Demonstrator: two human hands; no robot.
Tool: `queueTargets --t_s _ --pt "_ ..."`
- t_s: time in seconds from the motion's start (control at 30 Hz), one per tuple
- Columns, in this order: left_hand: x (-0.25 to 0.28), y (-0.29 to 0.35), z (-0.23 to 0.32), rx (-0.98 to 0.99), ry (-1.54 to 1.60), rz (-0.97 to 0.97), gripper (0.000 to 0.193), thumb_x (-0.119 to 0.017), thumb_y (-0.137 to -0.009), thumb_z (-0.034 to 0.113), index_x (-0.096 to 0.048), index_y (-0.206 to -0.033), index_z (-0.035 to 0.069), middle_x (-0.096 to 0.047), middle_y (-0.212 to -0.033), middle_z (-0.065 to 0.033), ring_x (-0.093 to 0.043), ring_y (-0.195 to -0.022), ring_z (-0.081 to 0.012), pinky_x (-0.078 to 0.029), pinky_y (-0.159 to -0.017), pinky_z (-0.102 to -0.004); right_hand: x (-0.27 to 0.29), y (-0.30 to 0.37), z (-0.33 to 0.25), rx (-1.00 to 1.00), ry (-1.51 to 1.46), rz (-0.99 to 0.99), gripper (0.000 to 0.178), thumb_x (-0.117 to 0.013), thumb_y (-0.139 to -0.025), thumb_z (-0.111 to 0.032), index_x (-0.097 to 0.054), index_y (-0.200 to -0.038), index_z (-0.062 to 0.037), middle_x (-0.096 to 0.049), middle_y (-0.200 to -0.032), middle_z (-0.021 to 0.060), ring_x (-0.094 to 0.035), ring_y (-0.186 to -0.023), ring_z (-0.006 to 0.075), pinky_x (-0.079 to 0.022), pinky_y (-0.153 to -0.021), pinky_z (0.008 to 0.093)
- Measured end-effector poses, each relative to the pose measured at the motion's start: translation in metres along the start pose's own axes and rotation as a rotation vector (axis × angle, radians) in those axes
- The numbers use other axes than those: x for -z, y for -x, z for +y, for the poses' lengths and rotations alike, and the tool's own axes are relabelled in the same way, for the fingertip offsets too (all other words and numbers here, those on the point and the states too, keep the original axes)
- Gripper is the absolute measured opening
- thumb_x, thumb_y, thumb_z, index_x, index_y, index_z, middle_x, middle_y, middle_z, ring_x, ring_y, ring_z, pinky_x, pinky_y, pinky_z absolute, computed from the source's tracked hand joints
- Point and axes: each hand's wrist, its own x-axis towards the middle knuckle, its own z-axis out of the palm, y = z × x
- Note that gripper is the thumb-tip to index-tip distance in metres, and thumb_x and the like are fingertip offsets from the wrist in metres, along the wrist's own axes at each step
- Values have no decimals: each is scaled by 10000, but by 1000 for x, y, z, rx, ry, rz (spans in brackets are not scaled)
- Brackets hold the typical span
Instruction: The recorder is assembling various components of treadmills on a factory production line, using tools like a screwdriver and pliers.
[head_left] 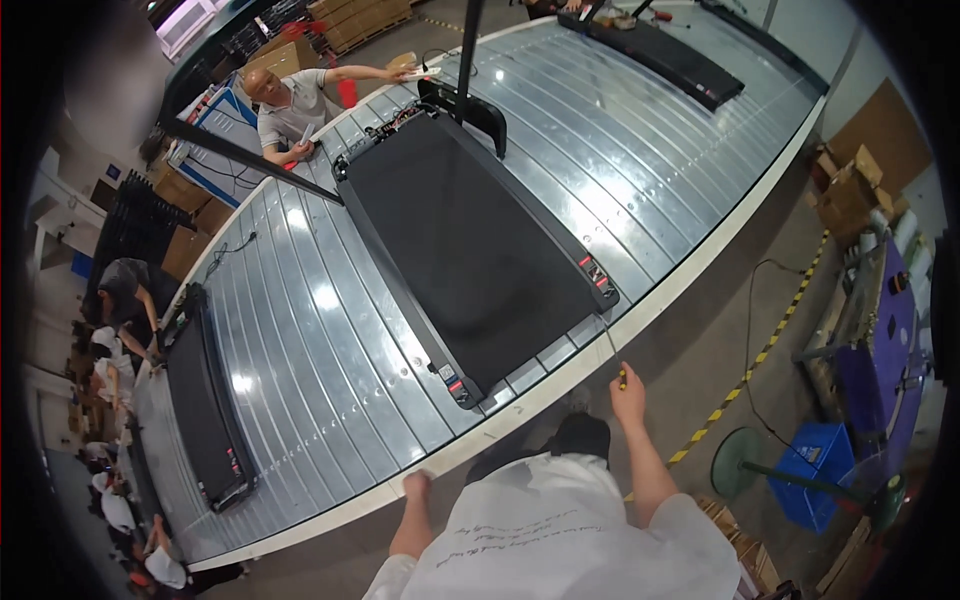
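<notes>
A flat black treadmill (462, 245) lies on the ribbed metal conveyor (300, 340) right in front of me. My right hand (628, 392) is closed around a thin tool with a yellow handle (621, 378), its shaft reaching up toward the treadmill's near right corner (598, 280). My left hand (417, 485) rests on the conveyor's near white edge, fingers curled down, holding nothing that I can see. A black upright bar (470, 60) rises from the treadmill's far end.
Across the conveyor a person in a grey shirt (290, 105) reaches over the far edge. More black treadmills lie at the left (205, 400) and far end (665, 55). A blue crate (820, 475), a purple machine (885, 340) and cardboard boxes (850, 190) stand at right.
</notes>
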Motion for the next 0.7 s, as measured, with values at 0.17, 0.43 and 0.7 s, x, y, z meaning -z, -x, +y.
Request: queueTargets --t_s 0.17,0.43,0.7 --pt "-165 111 100 -24 78 -302 255 -503 -888 214 -603 -933 -17 -640 -828 -98 -613 -656 -173 -476 -522 -262 81 -108 34 21 40 -87 440 -544 -765 -116 -535 -1199 -47 -574 -904 143 -542 -890 317 -442 -820 408" --pt "-254 169 186 -234 -215 -364 253 -529 -874 211 -632 -989 10 -672 -877 -69 -618 -735 -136 -475 -652 -258 121 -210 89 460 330 -53 459 -530 -764 -110 -524 -1219 -49 -596 -968 114 -535 -860 257 -455 -780 381" --pt "-199 160 137 -206 -622 -267 333 -581 -796 265 -659 -1033 46 -680 -925 -122 -650 -843 -208 -492 -771 -311 95 -210 108 -539 -1152 -21 482 -484 -913 -358 -400 -1314 -104 -582 -1132 141 -572 -703 133 -438 -539 215"
